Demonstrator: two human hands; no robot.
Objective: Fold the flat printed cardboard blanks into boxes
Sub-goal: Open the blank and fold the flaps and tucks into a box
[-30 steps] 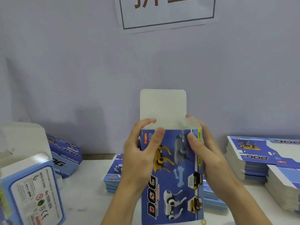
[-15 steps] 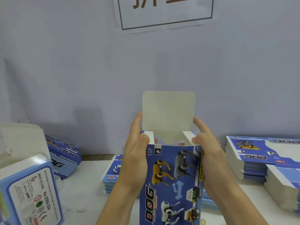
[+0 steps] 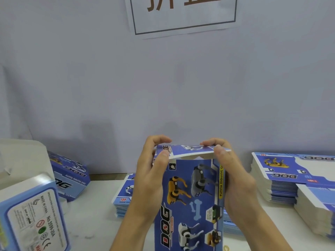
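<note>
Both hands are clamped on the top end of a tall blue printed cardboard box with robot dogs and "DOG" lettering [image 3: 190, 200], held upright in the middle of the view, above the table. The left hand [image 3: 150, 178] wraps the box's left edge, fingers curled over the back of the top and thumb pressing on the front corner of the blue top flap [image 3: 188, 151]. The right hand [image 3: 233, 180] does the same on the right edge, thumb on the flap's front, fingers hooked over from behind. The flap is folded down nearly flat over the opening, with its white front edge bowing a bit and a small gap under it.

Right behind and below the box sits a short stack of flat blue printed blanks [image 3: 123, 201] on the white table [image 3: 94, 214]. Off to the right there's a much taller pile of flat blanks [image 3: 282, 180], with another pile [image 3: 315, 209] just in front of it. On the left, a folded blue box lying on its side [image 3: 70, 176], plus a light blue box with a white label panel [image 3: 34, 220] close to the camera. A white paper sign with brown characters [image 3: 183, 13] is stuck on the grey wall.
</note>
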